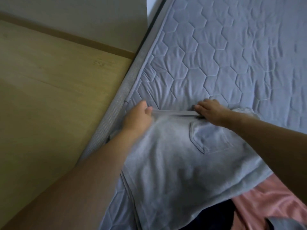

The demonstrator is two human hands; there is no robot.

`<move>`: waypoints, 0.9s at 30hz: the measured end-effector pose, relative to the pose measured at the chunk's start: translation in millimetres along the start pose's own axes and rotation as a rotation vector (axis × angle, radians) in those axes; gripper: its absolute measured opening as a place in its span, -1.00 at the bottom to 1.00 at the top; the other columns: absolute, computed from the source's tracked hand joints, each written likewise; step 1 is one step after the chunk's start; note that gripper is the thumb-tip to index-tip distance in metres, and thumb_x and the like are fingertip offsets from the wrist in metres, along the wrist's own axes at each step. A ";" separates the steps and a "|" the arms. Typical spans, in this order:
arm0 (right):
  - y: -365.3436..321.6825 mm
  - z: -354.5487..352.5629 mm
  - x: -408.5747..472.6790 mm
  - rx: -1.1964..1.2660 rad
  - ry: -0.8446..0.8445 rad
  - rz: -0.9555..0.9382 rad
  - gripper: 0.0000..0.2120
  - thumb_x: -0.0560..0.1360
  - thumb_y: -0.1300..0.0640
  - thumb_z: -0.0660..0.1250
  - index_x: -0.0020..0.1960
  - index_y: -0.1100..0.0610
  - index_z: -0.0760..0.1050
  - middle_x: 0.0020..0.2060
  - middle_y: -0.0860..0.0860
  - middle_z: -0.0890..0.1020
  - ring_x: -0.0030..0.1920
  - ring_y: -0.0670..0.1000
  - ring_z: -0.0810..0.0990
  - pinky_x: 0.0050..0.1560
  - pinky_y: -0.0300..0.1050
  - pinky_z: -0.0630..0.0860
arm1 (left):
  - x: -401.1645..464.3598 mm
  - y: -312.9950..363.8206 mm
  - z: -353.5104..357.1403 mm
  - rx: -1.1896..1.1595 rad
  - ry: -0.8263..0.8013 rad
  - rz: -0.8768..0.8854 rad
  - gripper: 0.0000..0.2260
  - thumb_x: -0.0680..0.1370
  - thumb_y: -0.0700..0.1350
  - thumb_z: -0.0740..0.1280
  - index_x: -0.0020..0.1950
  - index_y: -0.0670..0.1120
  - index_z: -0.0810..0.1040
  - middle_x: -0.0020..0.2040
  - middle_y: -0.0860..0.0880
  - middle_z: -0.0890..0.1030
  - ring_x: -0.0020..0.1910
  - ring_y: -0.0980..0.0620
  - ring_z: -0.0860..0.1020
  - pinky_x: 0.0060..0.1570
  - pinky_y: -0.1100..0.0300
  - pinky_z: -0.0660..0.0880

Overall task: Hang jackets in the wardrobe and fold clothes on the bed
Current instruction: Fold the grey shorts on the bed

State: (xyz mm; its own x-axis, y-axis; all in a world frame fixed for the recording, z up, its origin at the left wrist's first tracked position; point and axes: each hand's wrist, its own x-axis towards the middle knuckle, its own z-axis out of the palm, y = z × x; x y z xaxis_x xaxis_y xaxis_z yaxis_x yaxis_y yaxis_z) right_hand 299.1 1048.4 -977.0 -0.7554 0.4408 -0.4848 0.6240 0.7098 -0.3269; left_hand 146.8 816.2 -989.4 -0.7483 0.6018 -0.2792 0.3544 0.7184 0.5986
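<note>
A grey quilted bed cover (232, 55) with hexagon stitching fills the right of the frame; wooden flooring (49, 88) runs down the left. My grey garment (174, 163) lies at lower centre, its long axis running from the bottom edge up toward my hands, pocket facing up. My left hand (138, 116) and right hand (210, 112) pinch its stretched top edge, I think. Pink cloth (265, 201) sits lower right.

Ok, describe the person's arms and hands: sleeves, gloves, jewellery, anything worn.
Both forearms are bare as far as the view reaches: no sleeves show. The left hand and right hand wear no gloves. No watch, bracelet or ring is visible, though motion blur could hide something small.
</note>
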 end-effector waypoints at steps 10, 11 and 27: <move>-3.8 -4.4 -11.6 -0.390 -0.055 -0.168 -0.60 0.47 -0.13 0.26 0.28 -0.07 0.45 0.24 -0.02 0.53 0.27 0.11 0.44 0.29 0.03 0.24 | -3.7 13.2 -32.8 0.151 -0.441 -0.205 -0.61 0.34 0.00 0.44 0.12 -0.08 0.51 0.03 -0.04 0.58 -0.03 -0.09 0.58 -0.08 0.11 0.52; -13.0 -6.7 -11.8 -0.423 -0.031 -0.190 -0.68 0.46 -0.05 0.27 0.20 -0.06 0.48 0.16 -0.01 0.58 0.20 0.10 0.50 0.22 -0.01 0.28 | -11.5 17.1 -30.0 0.234 -0.278 -0.046 -0.76 0.40 -0.07 0.39 0.02 -0.08 0.48 -0.03 -0.04 0.57 -0.06 -0.12 0.58 -0.18 0.12 0.45; -37.0 95.4 -126.5 -0.499 -0.038 -0.303 -0.39 0.62 -0.09 -0.06 0.57 0.05 -0.22 0.56 0.03 -0.17 0.55 0.09 -0.22 0.50 0.09 -0.29 | -116.5 -25.2 13.6 0.514 0.011 0.178 -0.80 0.55 -0.06 0.29 -0.08 -0.20 0.55 0.03 -0.20 0.46 0.03 -0.22 0.45 -0.05 -0.02 0.41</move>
State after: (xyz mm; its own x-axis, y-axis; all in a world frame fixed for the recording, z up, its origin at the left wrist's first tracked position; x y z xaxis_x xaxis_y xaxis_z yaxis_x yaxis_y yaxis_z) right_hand 390.7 914.0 -981.1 -0.8719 0.1643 -0.4614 0.2045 0.9781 -0.0383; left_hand 232.7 732.7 -982.1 -0.6562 0.7282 -0.1978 0.7029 0.6852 0.1905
